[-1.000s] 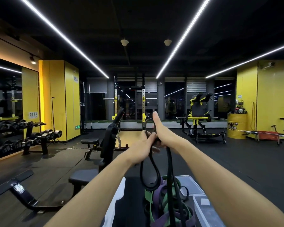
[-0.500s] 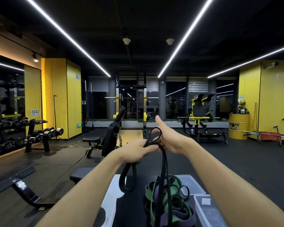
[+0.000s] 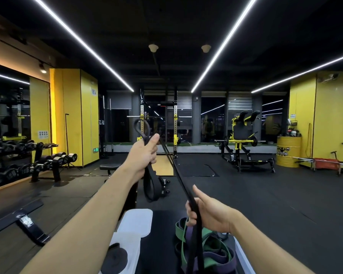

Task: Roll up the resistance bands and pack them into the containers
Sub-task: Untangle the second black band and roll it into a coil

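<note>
1. Centre of the frame: the left hand [image 3: 145, 155] is held high. Its fingers are curled tight round a flat black rubber resistance band [image 3: 178, 175], and the thumb is pressed along the top.
2. A small loop of the band stands above that fist, and a longer loop hangs below it.
3. From the fist the band is drawn down and to the right in a straight, taut line to the right hand [image 3: 210, 214], just lower right of centre.
4. The right hand's fingers are wrapped round the band, and the thumb is stuck out upward, off the rubber.
5. Below the right hand the band drops into a heap of green and purple rubber bands [image 3: 212, 252] at the bottom centre.
6. Just left of the heap a white translucent plastic lid [image 3: 136, 220] is seen. Nearer the bottom edge there is a dark coiled roll [image 3: 115, 258] against a second white piece; whether it lies in it or on it cannot be told.
7. The rim of a clear plastic container [image 3: 244, 260] is caught at the heap's right side.
8. Now the writing. At mid right, a yellow steel drum [image 3: 288, 151] is marked with a black emblem and lettering, too small to be read.
9. On the yellow wall at mid left, a small green sign [image 3: 95, 149] and a white notice [image 3: 43, 134] are posted, neither legible.
10. At lower left, a white label [image 3: 27, 221] is carried on a black bench beam, and its print is blurred.
</note>
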